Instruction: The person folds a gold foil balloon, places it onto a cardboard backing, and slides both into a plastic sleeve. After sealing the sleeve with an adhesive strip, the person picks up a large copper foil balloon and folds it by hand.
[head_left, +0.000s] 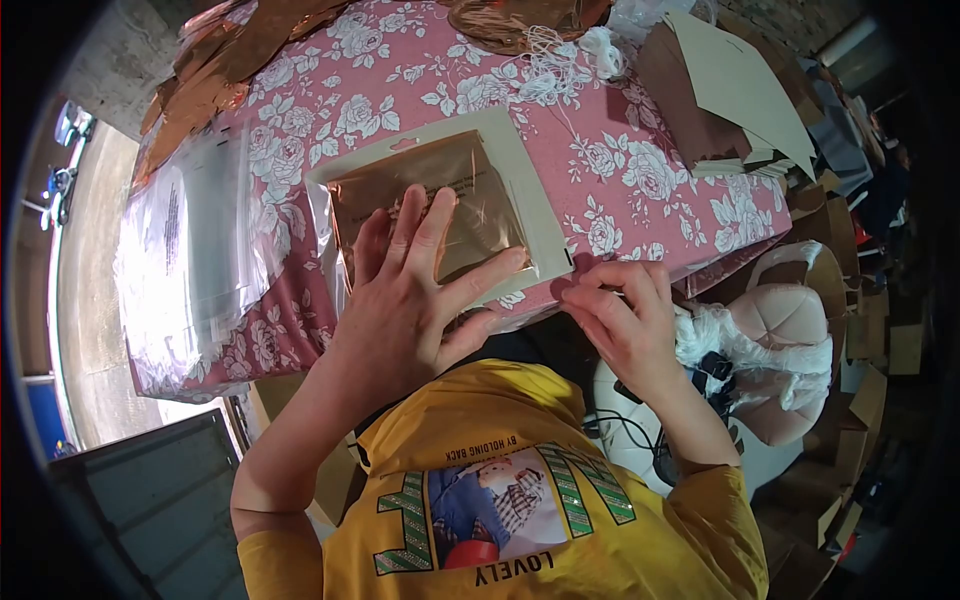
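My left hand [415, 285] lies spread, palm down, on a copper-coloured shiny packet [480, 200]. Under the packet is a beige card [535, 215] with a hanging slot, and clear plastic film shows along its left edge. To the right, by the table's front edge, my right hand [630, 310] has its thumb and fingertips pinched together near the card's lower right corner. Whatever is between those fingertips is too small to make out.
A flowered pink cloth [600, 235] covers the table. Clear plastic bags [200, 220] lie at left, copper foil pieces [230, 60] at the back left, white string [550, 70] at the back, stacked beige cards [740, 90] at the back right. A padded chair [780, 325] stands at right.
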